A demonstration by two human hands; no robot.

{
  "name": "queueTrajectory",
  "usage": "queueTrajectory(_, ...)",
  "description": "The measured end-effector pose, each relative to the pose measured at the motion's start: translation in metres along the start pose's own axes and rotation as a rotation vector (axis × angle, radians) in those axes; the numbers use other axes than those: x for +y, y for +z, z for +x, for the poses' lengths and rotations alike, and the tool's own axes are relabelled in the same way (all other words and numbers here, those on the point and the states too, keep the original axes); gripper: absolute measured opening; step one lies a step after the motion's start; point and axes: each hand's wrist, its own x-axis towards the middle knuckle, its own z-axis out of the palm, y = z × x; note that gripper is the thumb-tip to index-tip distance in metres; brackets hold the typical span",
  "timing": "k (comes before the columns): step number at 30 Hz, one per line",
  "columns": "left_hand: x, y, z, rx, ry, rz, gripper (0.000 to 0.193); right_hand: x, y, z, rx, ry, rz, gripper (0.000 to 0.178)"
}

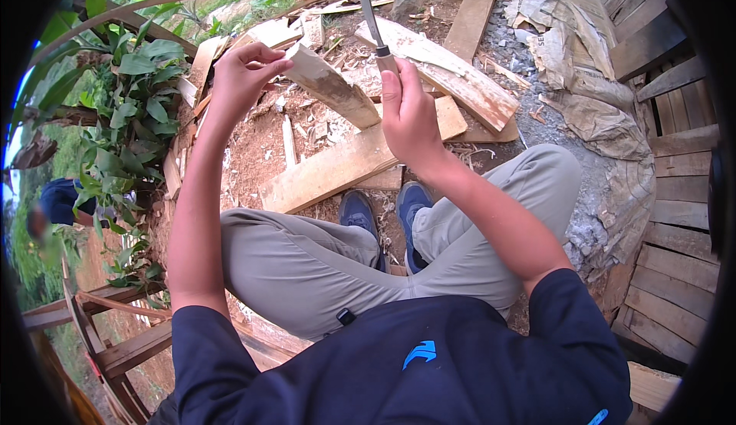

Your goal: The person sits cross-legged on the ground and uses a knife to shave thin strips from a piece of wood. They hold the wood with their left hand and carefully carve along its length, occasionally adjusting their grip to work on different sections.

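Observation:
My left hand (241,78) grips the upper end of a short, split piece of pale wood (333,87), which slants down to the right in front of me. My right hand (409,110) is closed around the handle of a long knife (369,11); its narrow blade points up and away, above the wood piece. The two hands are apart, with the wood between them. I sit with my knees bent, and my blue shoes (383,214) rest on the dirt below the hands.
Pale planks (330,170) and wood chips litter the red dirt. Crumpled grey sacks (590,95) lie at the right beside a wooden slat wall (678,195). Leafy plants (130,95) stand at the left, with a wooden frame (100,333) below. Another person (57,202) is far left.

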Motion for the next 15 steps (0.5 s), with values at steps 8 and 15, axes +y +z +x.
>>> queueTrajectory(8, -0.003, 0.0, 0.002, 0.001, -0.014, -0.014, 0.024, 0.018, 0.001, 0.001, -0.367, 0.135, -0.427, 0.035)
queueTrajectory(15, -0.003, 0.001, 0.004, 0.006, 0.012, -0.026, 0.025, 0.01, -0.002, 0.005, -0.134, 0.008, -0.136, 0.034)
